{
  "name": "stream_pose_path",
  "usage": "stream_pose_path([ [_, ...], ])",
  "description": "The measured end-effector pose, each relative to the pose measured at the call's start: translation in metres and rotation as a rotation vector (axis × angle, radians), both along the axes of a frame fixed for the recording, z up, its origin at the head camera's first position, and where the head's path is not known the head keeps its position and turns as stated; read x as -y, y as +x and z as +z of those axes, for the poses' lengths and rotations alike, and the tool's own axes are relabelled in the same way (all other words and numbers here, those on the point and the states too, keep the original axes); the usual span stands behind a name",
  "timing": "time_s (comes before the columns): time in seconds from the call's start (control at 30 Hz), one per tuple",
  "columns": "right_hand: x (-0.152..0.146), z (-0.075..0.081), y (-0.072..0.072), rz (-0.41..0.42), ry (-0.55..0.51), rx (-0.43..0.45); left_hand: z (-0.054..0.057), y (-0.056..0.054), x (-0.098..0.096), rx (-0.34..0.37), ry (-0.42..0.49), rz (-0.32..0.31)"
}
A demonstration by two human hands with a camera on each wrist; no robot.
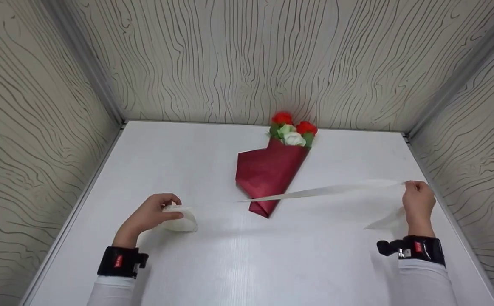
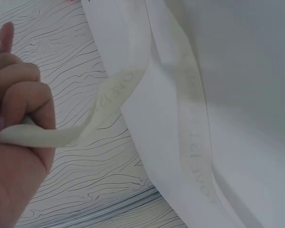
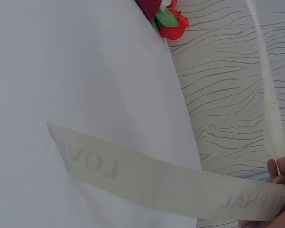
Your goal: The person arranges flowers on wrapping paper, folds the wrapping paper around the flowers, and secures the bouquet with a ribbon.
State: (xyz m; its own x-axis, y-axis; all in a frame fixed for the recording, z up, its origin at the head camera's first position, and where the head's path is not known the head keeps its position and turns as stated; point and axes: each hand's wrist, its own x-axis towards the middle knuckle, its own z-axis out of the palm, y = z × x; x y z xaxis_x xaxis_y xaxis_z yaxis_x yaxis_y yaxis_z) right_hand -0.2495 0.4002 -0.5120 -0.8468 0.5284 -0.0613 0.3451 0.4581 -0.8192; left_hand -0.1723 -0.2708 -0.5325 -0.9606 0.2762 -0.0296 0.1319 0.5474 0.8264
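Observation:
A pale cream ribbon (image 1: pixel 331 190) stretches between my two hands in the head view, passing over the lower part of a bouquet wrapped in dark red paper (image 1: pixel 272 168). My left hand (image 1: pixel 155 212) grips one stretch of it, and a loose loop hangs below the fingers. Seen from the left wrist, curled fingers (image 2: pixel 26 102) hold the ribbon (image 2: pixel 104 104), which carries faint lettering. Far to the right, my right hand (image 1: pixel 419 202) pinches the ribbon. From the right wrist, its angled end (image 3: pixel 109 164) trails away from the hand, with "LOVE"-like letters reversed.
The bouquet's red roses (image 1: pixel 281 118) and white rose (image 1: pixel 293 139) lie toward the back edge of the white table (image 1: pixel 213 263). Wood-grain patterned panels (image 1: pixel 238 63) rise behind and on both sides, joined by grey metal corner posts (image 1: pixel 89 68).

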Motion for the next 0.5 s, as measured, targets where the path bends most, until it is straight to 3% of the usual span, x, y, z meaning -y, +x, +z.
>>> stream_pose_path([
  [0.1,-0.005,-0.002,0.001,-0.012,-0.006,0.004,0.004,0.000,0.008,-0.002,0.039,-0.012],
  [0.23,-0.012,-0.003,0.002,-0.012,-0.031,0.028,0.014,0.000,0.028,0.047,0.104,0.004],
  [0.37,-0.021,0.003,0.001,-0.024,-0.038,0.046,0.026,0.000,0.048,0.026,0.083,0.100],
  [0.5,-0.031,0.015,0.000,-0.047,-0.025,0.048,0.038,-0.001,0.062,-0.060,-0.047,0.229],
])
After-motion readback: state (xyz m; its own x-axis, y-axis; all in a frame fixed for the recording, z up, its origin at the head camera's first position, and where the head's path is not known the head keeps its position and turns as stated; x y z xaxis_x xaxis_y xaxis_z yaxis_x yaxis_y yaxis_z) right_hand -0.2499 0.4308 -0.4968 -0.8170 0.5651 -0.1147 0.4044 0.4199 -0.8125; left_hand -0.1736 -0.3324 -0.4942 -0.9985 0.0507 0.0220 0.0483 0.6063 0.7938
